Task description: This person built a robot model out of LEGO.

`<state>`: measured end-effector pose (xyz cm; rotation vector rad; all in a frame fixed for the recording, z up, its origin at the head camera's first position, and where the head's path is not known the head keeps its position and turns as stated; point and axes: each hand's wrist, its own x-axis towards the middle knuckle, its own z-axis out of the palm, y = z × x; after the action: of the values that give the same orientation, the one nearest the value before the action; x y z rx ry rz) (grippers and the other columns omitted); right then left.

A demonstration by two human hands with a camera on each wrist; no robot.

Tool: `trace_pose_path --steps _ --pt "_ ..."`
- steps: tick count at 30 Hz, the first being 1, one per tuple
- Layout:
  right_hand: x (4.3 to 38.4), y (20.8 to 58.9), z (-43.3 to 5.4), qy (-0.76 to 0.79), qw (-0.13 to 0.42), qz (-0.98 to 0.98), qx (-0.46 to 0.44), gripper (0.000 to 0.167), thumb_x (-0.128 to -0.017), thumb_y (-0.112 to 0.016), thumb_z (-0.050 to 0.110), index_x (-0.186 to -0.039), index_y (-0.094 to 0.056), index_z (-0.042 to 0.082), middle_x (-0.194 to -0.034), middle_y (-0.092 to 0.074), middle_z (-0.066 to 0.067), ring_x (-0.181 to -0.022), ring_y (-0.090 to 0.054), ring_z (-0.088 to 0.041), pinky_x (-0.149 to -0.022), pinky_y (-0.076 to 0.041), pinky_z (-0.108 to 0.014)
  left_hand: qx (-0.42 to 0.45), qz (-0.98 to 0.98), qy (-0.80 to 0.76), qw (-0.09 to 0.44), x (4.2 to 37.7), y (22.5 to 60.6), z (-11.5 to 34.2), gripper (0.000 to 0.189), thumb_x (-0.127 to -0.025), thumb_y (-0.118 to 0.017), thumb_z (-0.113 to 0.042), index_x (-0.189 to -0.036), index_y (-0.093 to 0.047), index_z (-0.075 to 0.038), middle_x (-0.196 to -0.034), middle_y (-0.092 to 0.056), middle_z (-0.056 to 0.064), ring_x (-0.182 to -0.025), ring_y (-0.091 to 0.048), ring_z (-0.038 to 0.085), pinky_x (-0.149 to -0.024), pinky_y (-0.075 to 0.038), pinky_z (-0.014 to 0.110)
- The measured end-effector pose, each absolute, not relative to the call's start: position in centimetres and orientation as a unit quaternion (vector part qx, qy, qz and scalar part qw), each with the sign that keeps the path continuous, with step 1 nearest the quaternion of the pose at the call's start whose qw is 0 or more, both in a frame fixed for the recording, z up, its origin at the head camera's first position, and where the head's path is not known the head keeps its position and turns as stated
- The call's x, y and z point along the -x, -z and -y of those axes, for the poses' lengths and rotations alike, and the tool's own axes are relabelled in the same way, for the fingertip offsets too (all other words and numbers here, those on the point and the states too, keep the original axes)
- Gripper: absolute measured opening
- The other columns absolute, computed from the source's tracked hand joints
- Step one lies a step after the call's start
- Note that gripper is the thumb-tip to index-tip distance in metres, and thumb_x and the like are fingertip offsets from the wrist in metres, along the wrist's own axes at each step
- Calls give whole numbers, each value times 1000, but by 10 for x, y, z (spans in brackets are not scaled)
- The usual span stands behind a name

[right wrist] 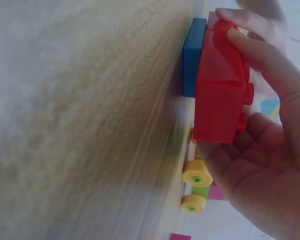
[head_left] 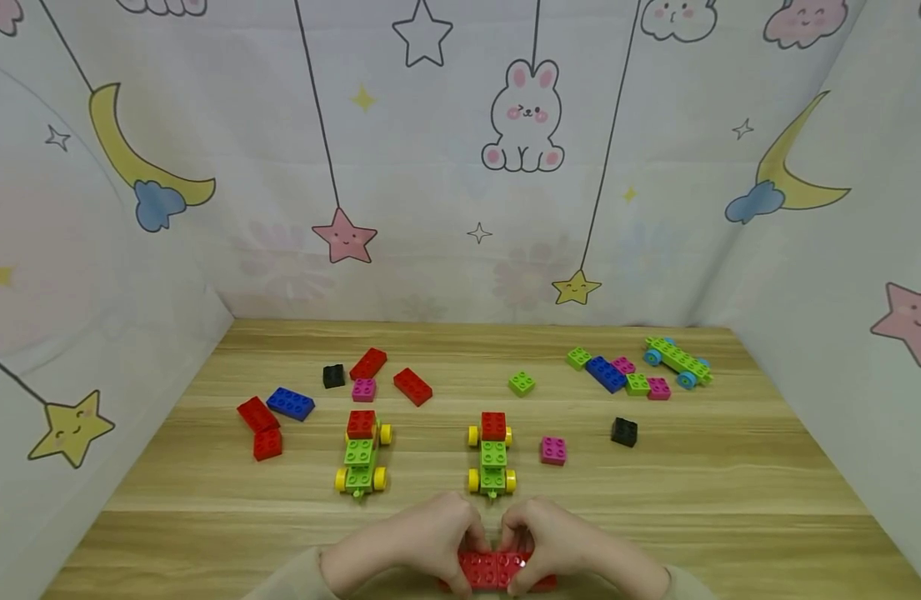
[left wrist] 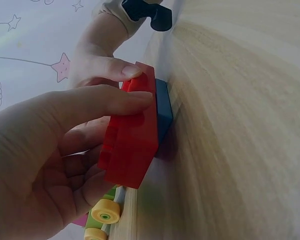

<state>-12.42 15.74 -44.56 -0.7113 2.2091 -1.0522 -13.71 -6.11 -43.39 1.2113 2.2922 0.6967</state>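
Observation:
At the front of the table, two red building bricks lie end to end on top of a blue brick (left wrist: 164, 107). My left hand (head_left: 428, 537) grips the left red brick (left wrist: 132, 147) between thumb and curled fingers. The right red brick (right wrist: 220, 100) is held the same way by my right hand (head_left: 558, 542). Both thumbs press the near side, while the fingers reach behind, over the studs. In the head view the hands hide the outer ends of the bricks, and the blue one cannot be seen there.
Beyond the hands stand two green cars with yellow wheels, one left (head_left: 359, 477) and one right (head_left: 493, 454). Loose red bricks (head_left: 412, 387), a blue brick (head_left: 291, 403), a pink brick (head_left: 553, 450) and a black brick (head_left: 624, 432) lie around. A blue-wheeled green base (head_left: 678, 360) sits back right.

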Motion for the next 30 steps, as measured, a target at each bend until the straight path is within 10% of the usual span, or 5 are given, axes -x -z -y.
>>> trace_pose_path --steps 30 --pt "129 444 -160 369 299 -825 306 23 -72 -85 21 -84 -66 16 -78 -59 18 -70 -51 5 -62 -47 -16 -444 -831 -270 198 133 434 60 20 -71 -87 -24 -85 -79 -11 -73 -66 -15 -66 -52 -10 -59 -44 7"
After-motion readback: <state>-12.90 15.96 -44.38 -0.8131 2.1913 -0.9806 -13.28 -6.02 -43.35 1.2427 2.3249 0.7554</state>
